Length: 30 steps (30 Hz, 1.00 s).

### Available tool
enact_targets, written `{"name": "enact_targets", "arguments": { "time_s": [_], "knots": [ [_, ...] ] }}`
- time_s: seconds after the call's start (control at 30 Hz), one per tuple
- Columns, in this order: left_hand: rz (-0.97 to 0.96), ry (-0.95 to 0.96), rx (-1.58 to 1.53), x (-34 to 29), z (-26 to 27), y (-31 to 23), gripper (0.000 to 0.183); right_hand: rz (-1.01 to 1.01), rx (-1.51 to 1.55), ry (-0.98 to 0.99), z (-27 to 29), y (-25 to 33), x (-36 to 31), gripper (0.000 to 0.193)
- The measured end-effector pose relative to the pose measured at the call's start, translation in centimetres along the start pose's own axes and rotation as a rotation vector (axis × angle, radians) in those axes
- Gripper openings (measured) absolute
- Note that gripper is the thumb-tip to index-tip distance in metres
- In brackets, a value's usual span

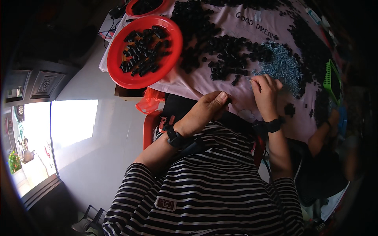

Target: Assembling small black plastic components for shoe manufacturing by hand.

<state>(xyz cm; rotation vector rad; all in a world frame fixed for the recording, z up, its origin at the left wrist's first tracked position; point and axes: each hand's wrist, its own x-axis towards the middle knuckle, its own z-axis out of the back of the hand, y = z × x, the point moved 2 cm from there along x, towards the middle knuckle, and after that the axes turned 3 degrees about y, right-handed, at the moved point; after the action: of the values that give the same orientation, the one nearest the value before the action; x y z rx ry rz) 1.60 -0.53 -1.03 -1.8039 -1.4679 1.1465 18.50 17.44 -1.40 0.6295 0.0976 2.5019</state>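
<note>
Head view: I observe the left grip (204, 111) pinching a small black piece (229, 101), mostly finger-hidden, near the cloth-covered desk (181, 85); the right grip (266, 96) curls beside slender bluish pieces (282, 66), closure and contents I cannot tell.

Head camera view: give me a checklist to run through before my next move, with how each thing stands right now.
1. Left hand has a small black part pinched at the thumb tip: ok.
2. Right hand has a piece between its fingertips: cannot tell, too small to make out.
3. Silvery-blue pieces close to the right hand: ok, the pile lies just beyond its fingers.
4. Loose black parts kept apart from that pile: not ok, they meet at its edge.
5. Red plate well inside the table edge: not ok, its near rim seems to reach the edge or past it.
</note>
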Motion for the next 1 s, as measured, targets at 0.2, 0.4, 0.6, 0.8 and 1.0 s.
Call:
{"name": "enact_targets", "arguments": {
  "time_s": [0.2,0.4,0.6,0.8,1.0],
  "knots": [
    [-0.001,0.007,0.015,0.1,0.1,-0.1,0.053,0.006,-0.025,0.083,-0.5,0.1,0.7,0.011],
    [0.040,0.016,0.038,0.0,-0.1,-1.0,0.054,-0.004,-0.020,0.082,-0.9,-1.0,1.3,0.013],
    [0.075,-0.023,-0.041,-0.1,0.8,-0.9,0.055,-0.273,0.468,0.043,-0.9,-3.5,1.0,0.006],
    [0.084,0.078,-0.457,0.1,2.0,-1.6,0.050,-0.468,0.715,0.110,-0.7,-3.1,0.7,0.010],
    [-0.153,-0.238,-0.044,-1.5,3.7,-6.0,0.026,-0.395,0.697,0.057,1.0,-1.7,1.1,0.015]
  ]
}}
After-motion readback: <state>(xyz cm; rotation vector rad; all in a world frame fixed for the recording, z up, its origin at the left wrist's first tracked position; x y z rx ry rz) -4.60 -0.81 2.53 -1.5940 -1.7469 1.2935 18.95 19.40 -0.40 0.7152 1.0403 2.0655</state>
